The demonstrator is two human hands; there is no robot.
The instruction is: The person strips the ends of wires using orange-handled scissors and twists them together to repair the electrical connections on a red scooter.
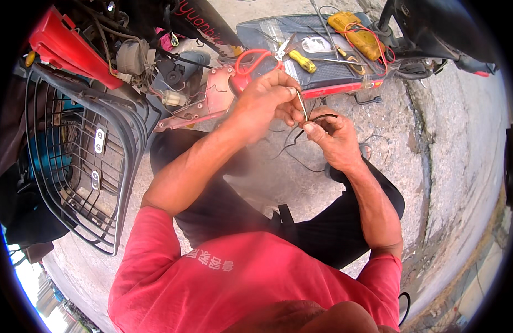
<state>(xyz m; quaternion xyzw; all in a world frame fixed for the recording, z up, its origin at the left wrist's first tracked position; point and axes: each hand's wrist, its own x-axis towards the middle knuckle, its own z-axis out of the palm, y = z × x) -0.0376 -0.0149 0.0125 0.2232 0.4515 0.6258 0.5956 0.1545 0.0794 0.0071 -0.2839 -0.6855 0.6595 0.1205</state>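
In front of my knees, both hands are close together over the ground. My left hand (265, 102) is closed, its fingertips pinching a thin pale wire (303, 104) that runs down toward the other hand. Dark wires (325, 116) are pinched between the thumb and fingers of my right hand (334, 139). The two wires meet at my right fingertips; whether they are joined there I cannot tell. Loose black wire (292, 145) hangs below in curls. Just beyond my left hand lie red-handled scissors (251, 60), partly hidden by it.
A scooter footboard (256, 30) holds a yellow-handled screwdriver (302, 61), pliers (284, 49) and a yellow multimeter (359, 36) with red leads. At the left stand a wire basket (120, 147) and a red panel (68, 47) beside exposed scooter parts. Cracked concrete (445, 144) extends rightward.
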